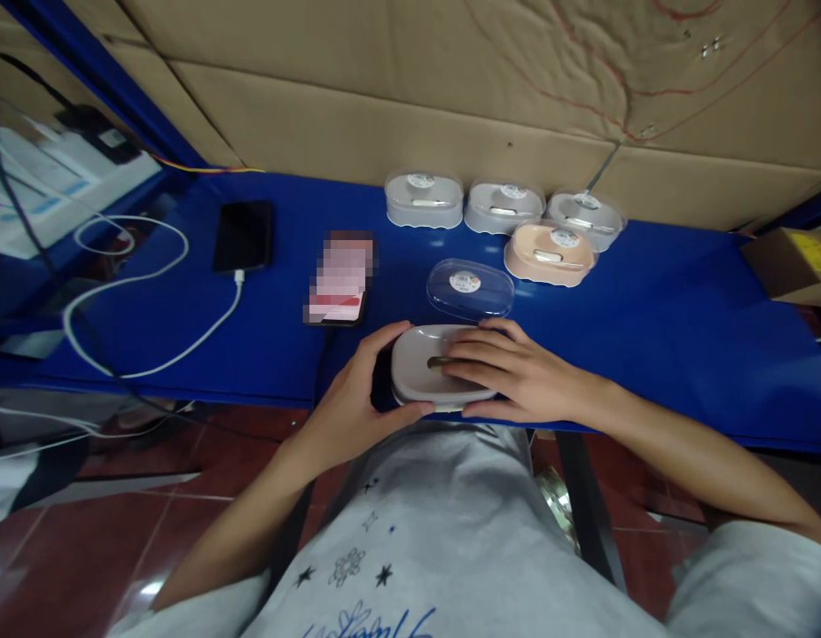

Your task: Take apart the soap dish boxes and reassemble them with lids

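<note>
A grey oval case (417, 359) with a gold latch rests at the near edge of the blue table (650, 328). My left hand (354, 399) is wrapped round its left end, thumb below and fingers above. My right hand (510, 372) lies flat over its top and right side, fingers stretched towards the latch. Just behind the case lies a clear oval lid (470, 288) with a round sticker.
Three grey lidded cases (424, 199) (504, 206) (587, 213) and a peach one (550, 252) stand at the back by the cardboard wall. A black phone (243, 235) on a white cable and a second phone (340, 279) lie to the left. A cardboard box (793, 266) sits at right.
</note>
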Motion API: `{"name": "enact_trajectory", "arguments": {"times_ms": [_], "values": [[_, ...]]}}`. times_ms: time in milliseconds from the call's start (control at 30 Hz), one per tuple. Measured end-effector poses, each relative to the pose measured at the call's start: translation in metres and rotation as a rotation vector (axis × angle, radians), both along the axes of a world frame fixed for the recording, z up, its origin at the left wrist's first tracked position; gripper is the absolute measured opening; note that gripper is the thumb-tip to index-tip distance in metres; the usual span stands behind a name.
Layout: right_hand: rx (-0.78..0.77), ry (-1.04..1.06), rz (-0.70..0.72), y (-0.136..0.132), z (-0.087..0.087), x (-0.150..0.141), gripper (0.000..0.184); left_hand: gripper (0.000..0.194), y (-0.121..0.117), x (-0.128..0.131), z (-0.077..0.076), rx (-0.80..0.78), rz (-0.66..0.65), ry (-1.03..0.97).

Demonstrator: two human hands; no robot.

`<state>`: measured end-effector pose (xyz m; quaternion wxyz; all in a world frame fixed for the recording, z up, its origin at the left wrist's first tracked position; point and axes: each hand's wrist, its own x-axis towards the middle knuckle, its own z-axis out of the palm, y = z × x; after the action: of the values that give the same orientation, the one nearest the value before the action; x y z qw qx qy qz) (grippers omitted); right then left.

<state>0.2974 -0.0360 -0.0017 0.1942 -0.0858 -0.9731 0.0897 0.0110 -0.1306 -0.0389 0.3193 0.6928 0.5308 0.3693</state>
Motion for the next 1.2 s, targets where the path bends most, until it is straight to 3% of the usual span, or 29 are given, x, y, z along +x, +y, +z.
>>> {"name": "enact_trajectory", "arguments": {"times_ms": [200, 333, 433, 533, 633, 733, 900, 1067, 1200], "values": [[-0.028, 0.136, -0.095, 0.010, -0.003, 0.004, 0.040, 0.114, -0.002, 0.003, -0.010, 0.069, -0.003, 0.063], [-0.036, 0.148, -0.216, 0.020, -0.002, 0.010, 0.038, 0.100, -0.003, 0.002, -0.008, 0.039, -0.011, 0.101], [-0.018, 0.135, -0.252, 0.026, -0.007, 0.011, 0.038, 0.092, -0.003, -0.004, 0.000, 0.010, -0.086, 0.110], [-0.029, 0.084, -0.293, 0.031, -0.013, 0.010, 0.039, 0.085, -0.003, -0.010, 0.005, 0.080, -0.166, 0.088], [-0.028, 0.033, -0.303, 0.033, -0.018, 0.010, 0.040, 0.076, -0.004, -0.014, 0.002, 0.122, -0.156, 0.042], [-0.007, 0.041, -0.303, 0.033, -0.018, 0.011, 0.042, 0.074, -0.002, -0.014, -0.003, 0.103, -0.099, -0.137], [-0.027, 0.075, -0.311, 0.028, -0.011, 0.011, 0.040, 0.093, 0.001, -0.010, 0.006, -0.098, 0.078, -0.371], [0.009, -0.004, -0.334, 0.027, -0.013, 0.011, 0.045, 0.056, 0.002, -0.005, 0.015, -0.339, 0.154, -0.673], [0.017, 0.003, -0.399, 0.029, -0.014, 0.011, 0.038, 0.059, 0.004, -0.002, 0.015, -0.539, 0.247, -0.925]]}}
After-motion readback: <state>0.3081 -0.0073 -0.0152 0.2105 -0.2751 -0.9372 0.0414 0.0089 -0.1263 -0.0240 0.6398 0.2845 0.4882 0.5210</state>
